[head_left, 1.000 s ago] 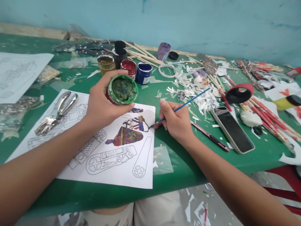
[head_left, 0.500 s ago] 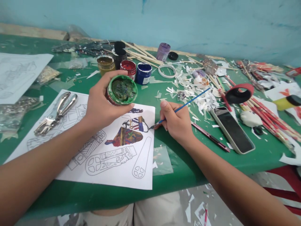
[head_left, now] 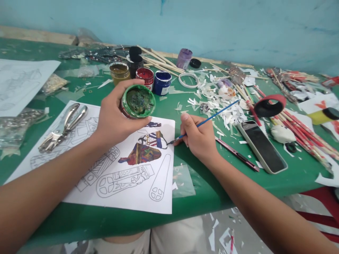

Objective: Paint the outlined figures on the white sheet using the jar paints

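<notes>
My left hand (head_left: pixel 116 118) is wrapped round a paint jar (head_left: pixel 138 101) with a green rim and dark green paint inside, tilted toward me above the paper. In my right hand (head_left: pixel 198 135) a thin blue paintbrush (head_left: pixel 217 113) is pinched, its dark tip at the right edge of a partly coloured shape. The printed line-art sheet (head_left: pixel 124 195) lies beneath both hands; its painted shapes show brown, red, blue and purple. A metal hole punch (head_left: pixel 63 128) rests on the sheet's left part. My left hand and the jar hide some of the drawing.
Open jars of ochre (head_left: pixel 119 73), red (head_left: pixel 144 77) and blue paint (head_left: pixel 162 83) stand behind the left hand. A phone (head_left: pixel 262 146) and a cutter knife (head_left: pixel 237 154) lie right of my right hand. Paper scraps (head_left: pixel 227 111) and wooden sticks (head_left: pixel 159 60) litter the green table.
Almost nothing differs. The brush's rear end has shifted very slightly to the right, while its tip stays at the same shape.
</notes>
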The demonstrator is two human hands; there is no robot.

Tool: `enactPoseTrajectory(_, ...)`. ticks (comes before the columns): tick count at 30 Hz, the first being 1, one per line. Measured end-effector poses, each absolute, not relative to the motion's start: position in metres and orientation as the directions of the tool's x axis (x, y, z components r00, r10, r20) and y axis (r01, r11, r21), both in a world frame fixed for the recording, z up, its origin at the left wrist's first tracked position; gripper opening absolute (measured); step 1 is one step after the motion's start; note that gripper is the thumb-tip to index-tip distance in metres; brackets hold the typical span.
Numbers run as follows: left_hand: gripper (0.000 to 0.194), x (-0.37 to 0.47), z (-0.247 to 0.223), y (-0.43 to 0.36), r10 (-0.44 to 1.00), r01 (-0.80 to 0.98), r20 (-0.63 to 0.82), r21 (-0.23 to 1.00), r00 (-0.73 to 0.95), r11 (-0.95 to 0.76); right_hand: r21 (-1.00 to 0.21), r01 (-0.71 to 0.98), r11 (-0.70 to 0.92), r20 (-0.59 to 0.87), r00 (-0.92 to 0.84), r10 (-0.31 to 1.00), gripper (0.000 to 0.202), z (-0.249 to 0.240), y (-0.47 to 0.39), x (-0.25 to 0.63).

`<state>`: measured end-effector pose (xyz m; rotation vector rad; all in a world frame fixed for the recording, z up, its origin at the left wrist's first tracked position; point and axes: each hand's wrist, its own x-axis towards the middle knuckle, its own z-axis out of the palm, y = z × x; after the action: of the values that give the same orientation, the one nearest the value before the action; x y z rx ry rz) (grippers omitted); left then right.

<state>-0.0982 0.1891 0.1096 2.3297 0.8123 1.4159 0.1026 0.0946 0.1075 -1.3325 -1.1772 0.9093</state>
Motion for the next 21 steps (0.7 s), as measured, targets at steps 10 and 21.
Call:
enactPoseTrajectory(10,0.069,-0.0985,0.1099,0.1879,0.607,0.306,0.709,0.525,0.360,-0.794,-0.988,0.127,0.083,0.109,0.221,0.969,0.060,0.1074,0.0945,0.1015)
enactPoseTrajectory(21,0.067,-0.0976,0.1089,0.1885,0.614,0.312,0.710,0.530,0.344,-0.788,-0.989,0.131,0.075,0.101,0.208,0.973,0.060,0.1078,0.0940,0.1010)
